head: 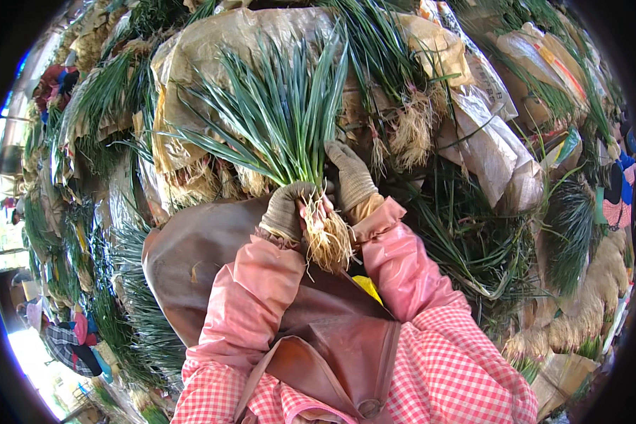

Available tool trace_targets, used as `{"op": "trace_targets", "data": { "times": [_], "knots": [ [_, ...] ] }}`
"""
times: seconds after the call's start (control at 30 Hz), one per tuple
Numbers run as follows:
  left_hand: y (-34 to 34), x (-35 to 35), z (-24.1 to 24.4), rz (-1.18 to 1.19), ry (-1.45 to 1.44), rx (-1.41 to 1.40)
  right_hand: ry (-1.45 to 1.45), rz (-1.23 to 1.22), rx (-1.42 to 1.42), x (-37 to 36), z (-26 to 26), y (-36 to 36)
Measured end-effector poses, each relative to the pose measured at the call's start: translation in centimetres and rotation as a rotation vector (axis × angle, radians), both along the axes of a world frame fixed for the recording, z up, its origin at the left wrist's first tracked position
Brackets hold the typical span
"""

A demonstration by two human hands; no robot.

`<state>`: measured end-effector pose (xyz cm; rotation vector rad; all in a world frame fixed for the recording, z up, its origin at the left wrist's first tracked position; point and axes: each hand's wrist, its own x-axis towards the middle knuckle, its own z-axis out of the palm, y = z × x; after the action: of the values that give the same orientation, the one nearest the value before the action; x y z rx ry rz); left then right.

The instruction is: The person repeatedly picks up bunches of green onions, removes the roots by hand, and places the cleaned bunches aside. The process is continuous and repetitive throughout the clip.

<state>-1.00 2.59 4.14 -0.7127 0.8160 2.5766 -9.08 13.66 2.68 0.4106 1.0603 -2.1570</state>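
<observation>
A bunch of leafy green plants (pixel 291 116) with pinkish stem bases and pale stringy roots stands fanned out in front of me, leaves away from my body. My left hand (pixel 291 208), in a knitted glove, is closed around its lower stems, just above the roots. Against the right side of the stems rests my right hand (pixel 348 175), gloved too, with its fingers extended; its thumb is partly hidden by the bunch. The roots hang over the brown apron (pixel 217 238) on my lap. Pink sleeves cover both forearms.
Beyond the bunch lies a tan plastic sheet (pixel 191 69) over more rooted plants. Another rooted bunch (pixel 411 127) lies at the upper right, beside crumpled sacks (pixel 493 148). Loose leaves (pixel 466 233) are heaped on my right. A person (pixel 69 339) in a checked top is at the far left.
</observation>
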Motion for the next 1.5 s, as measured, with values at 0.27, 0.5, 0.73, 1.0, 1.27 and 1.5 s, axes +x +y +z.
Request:
{"op": "trace_targets", "data": {
  "times": [0.27,0.5,0.73,1.0,1.27,1.5],
  "knots": [
    [-0.5,0.9,-0.5,0.190,-0.049,-0.148,0.059,-0.413,-0.037,-1.5,-1.7,2.5],
    [0.1,-0.3,0.6,0.169,0.230,0.079,1.070,-0.139,1.435,-7.3,-12.5,5.3],
    [0.0,-0.5,0.8,0.312,0.342,0.150,0.644,-0.175,0.459,-5.5,-8.4,5.3],
    [-0.6,-0.3,0.6,0.048,-0.002,-0.017,1.391,0.716,0.750,3.5,-0.8,4.9],
    [-0.1,0.1,1.6,0.060,0.184,0.102,0.693,0.519,0.104,0.2,-3.1,4.1],
    [-0.2,1.2,2.9,0.136,0.224,0.161,1.021,0.474,1.230,-3.4,0.1,7.0]
  ]
}}
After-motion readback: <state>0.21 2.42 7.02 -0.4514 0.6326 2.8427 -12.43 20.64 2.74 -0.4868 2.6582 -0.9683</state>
